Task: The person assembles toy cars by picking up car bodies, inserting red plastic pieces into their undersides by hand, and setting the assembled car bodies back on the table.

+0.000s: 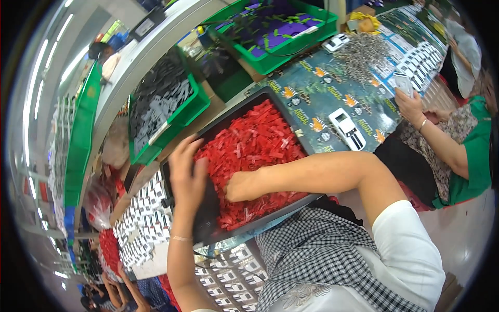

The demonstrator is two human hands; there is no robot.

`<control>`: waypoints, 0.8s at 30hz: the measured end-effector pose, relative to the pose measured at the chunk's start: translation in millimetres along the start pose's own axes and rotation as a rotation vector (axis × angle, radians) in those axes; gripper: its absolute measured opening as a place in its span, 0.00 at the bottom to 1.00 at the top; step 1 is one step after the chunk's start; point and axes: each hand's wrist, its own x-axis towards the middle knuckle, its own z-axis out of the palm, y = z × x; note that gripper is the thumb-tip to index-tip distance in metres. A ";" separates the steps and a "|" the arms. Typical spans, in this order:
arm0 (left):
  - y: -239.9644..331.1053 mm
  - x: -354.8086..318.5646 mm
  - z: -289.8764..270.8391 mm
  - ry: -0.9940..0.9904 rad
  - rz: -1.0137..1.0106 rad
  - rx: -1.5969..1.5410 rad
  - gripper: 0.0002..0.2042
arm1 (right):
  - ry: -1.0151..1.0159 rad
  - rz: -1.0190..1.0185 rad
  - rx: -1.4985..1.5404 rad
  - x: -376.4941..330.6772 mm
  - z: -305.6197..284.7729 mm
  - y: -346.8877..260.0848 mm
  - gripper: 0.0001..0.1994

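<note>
A black tray (278, 99) in front of me holds a heap of small red plastic pieces (254, 140). Into the heap reaches my right hand (244, 186), its fingers curled down among the pieces. The fingertips are hidden, so what they grip cannot be made out. Over the tray's left side is my left hand (188, 169), slightly blurred, with its fingers stretched apart and nothing visible in them. On the patterned table cover just beyond the tray's right side lies a white toy car body (346, 128) with black parts.
Green bins hold grey pieces (161, 104) and purple and green pieces (275, 31). Rows of white toy parts (145, 218) stand left of the tray, more (228, 281) below it. A pile of metal pins (364, 54) lies far right. A co-worker (452, 140) sits at right holding a white part.
</note>
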 end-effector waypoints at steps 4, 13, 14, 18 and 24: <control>81.0 73.7 102.8 -0.281 0.500 -0.375 0.23 | 0.453 0.241 0.546 -2.8 -8.7 -5.7 0.13; 139.7 117.3 250.3 -0.812 0.918 -0.141 0.31 | 0.392 0.310 0.286 -16.9 -10.3 27.3 0.13; 134.4 114.2 246.3 -0.685 0.899 -0.093 0.29 | 0.380 0.305 0.272 -12.7 -6.2 28.2 0.13; 124.4 119.9 195.0 -0.383 0.579 -0.508 0.29 | 0.324 0.252 0.221 14.3 9.5 27.8 0.14; 54.5 67.4 78.1 -0.014 -0.364 -1.430 0.21 | 0.798 0.200 0.750 22.8 33.6 62.4 0.09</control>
